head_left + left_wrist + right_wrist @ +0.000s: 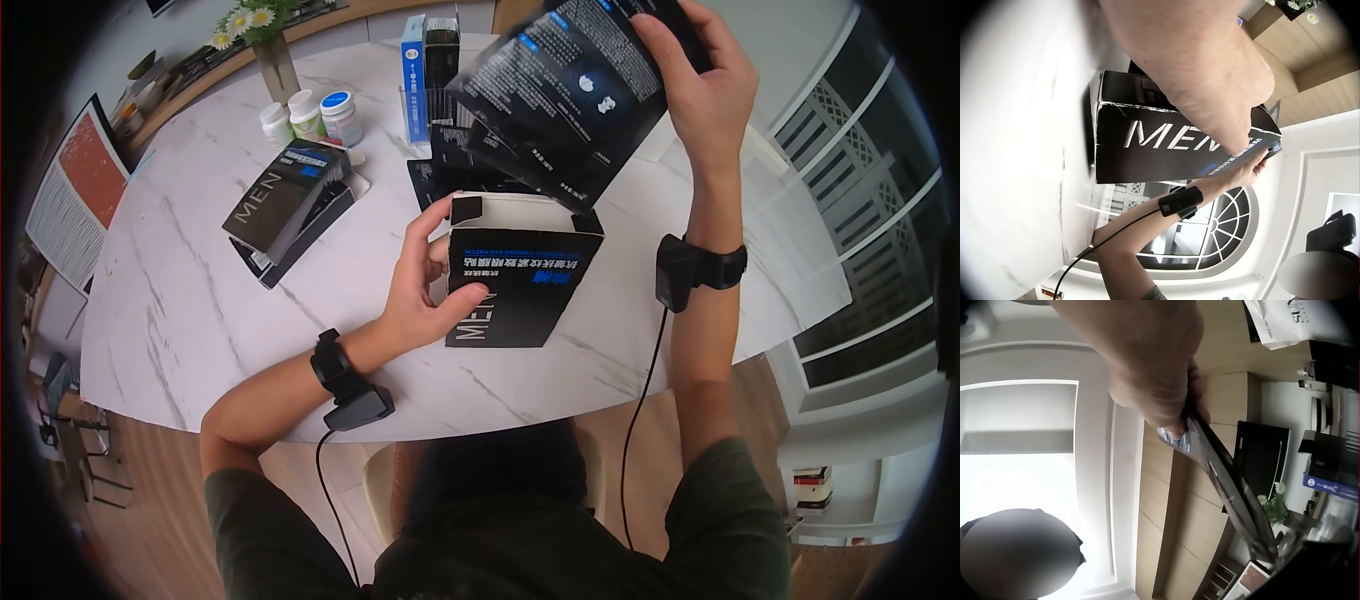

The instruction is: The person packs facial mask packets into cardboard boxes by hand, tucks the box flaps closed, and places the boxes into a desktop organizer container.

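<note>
An upright black box [515, 300] marked MEN stands on the table with its top open. My left hand [425, 285] grips its left side, thumb on the front face; in the left wrist view the same hand [1197, 69] covers part of the box [1147, 140]. Above and behind the box, my right hand [705, 95] pinches black printed sachets [575, 100] by their upper edge, their lower corner at the box's back rim. The right wrist view shows the sachets [1229, 487] edge-on, hanging from my right hand [1154, 375].
On the marble table [180, 350], another MEN box [290, 205] lies at the left. Behind it stand several bottles [341, 118] and a flower vase [276, 70]. A blue box [413, 85] and dark packs [450, 148] are at the back centre.
</note>
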The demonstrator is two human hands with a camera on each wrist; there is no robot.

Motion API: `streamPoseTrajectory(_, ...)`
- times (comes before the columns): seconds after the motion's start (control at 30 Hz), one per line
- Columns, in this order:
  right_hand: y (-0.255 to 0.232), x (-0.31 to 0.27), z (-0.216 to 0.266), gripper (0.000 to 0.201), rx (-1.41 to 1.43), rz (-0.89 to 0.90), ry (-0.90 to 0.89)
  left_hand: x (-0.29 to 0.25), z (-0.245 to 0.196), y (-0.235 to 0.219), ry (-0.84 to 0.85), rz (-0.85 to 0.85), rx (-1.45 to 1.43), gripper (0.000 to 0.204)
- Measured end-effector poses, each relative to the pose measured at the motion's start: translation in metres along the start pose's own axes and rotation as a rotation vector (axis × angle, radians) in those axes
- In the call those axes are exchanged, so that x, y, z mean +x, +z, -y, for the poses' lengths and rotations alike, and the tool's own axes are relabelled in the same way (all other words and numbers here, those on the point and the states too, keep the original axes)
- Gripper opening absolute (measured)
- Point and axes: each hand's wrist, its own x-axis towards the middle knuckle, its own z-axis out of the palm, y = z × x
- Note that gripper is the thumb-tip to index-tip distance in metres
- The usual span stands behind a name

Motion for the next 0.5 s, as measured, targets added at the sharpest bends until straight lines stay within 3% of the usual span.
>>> streamPoseTrajectory(0.4,-0.008,-0.001,0.011,0.029,0.294,0.016,-0.125,-0.001,0.002,-0.001,0.07,0.011,0.121,0.078)
streamPoseTrajectory(0.5,-0.01,-0.004,0.013,0.03,0.293,0.187,-0.026,-0.004,0.008,-0.001,0.092,-0.015,0.138,0.079)
